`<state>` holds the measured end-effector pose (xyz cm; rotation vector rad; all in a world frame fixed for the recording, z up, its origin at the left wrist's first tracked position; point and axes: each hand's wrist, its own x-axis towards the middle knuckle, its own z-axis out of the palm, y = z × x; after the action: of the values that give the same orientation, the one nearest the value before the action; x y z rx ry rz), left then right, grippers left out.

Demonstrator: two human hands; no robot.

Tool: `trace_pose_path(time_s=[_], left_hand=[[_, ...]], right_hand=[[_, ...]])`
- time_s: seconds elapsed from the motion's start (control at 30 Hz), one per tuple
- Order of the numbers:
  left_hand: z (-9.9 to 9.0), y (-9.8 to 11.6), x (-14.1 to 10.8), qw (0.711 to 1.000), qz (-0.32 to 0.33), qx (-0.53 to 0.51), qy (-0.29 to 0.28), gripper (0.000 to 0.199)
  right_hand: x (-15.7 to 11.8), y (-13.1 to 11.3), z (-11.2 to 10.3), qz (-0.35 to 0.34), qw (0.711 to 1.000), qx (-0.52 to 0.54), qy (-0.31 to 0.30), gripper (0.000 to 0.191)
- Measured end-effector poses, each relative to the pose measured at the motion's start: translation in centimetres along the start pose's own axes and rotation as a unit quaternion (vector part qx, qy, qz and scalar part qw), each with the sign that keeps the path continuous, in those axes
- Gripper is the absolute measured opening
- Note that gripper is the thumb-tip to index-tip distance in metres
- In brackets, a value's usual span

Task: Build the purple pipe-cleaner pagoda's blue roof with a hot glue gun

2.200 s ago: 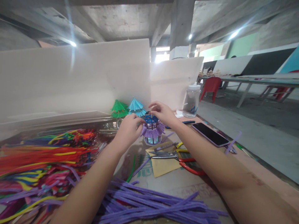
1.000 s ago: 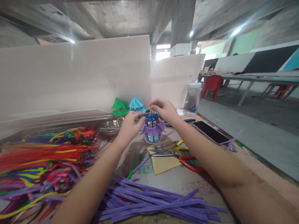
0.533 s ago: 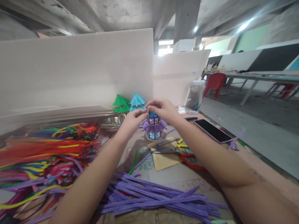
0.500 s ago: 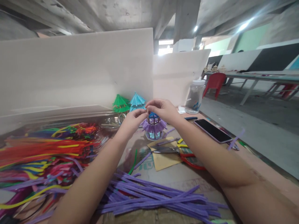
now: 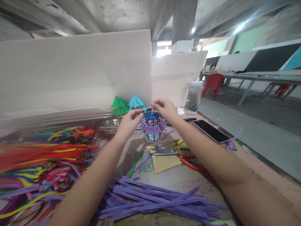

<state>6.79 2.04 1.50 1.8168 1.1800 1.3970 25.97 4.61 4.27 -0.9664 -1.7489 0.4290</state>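
Note:
A small pagoda model (image 5: 154, 128) with a purple pipe-cleaner roof skirt, dark posts and a blue frame on top stands upright on the table. A thin wooden stick (image 5: 152, 110) rises from the middle of the blue frame. My right hand (image 5: 165, 110) pinches this stick near its upper end. My left hand (image 5: 130, 123) is just left of the model, thumb and forefinger slightly apart, holding nothing. Behind the left hand stand a green tiered model (image 5: 119, 105) and a light-blue one (image 5: 136, 102).
Purple pipe cleaners (image 5: 155, 201) lie in front, with red-handled scissors (image 5: 169, 152) on yellow paper (image 5: 162, 163) beyond them. Coloured pipe cleaners (image 5: 47, 150) are heaped at left. A phone (image 5: 211, 131) and a clear bottle (image 5: 194, 97) are at right; a white board (image 5: 77, 69) stands behind.
My left hand has drawn back leftward from the top of the model, its fingers parting. My right hand stays at the top, and the stick and blue frame show more clearly.

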Motion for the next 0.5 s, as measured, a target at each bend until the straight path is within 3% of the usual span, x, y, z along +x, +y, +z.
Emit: trace_pose_path(time_s=[0.23,0.37,0.5], left_hand=[[-0.1,0.8,-0.4,1.000,0.009,0.012,-0.007,0.047],[0.1,2.9,-1.4,0.997,0.056,0.007,-0.057,0.043],[0.1,4.3,-3.1,0.995,0.052,-0.006,-0.088,0.038]], right_hand=[[-0.6,-1.8,-0.1,-0.019,0.999,0.043,-0.024,0.014],[-1.8,-4.4,-0.1,-0.043,0.989,0.120,-0.069,0.014],[-2.9,-5.3,-1.7,-0.047,0.990,0.116,-0.058,0.018]])
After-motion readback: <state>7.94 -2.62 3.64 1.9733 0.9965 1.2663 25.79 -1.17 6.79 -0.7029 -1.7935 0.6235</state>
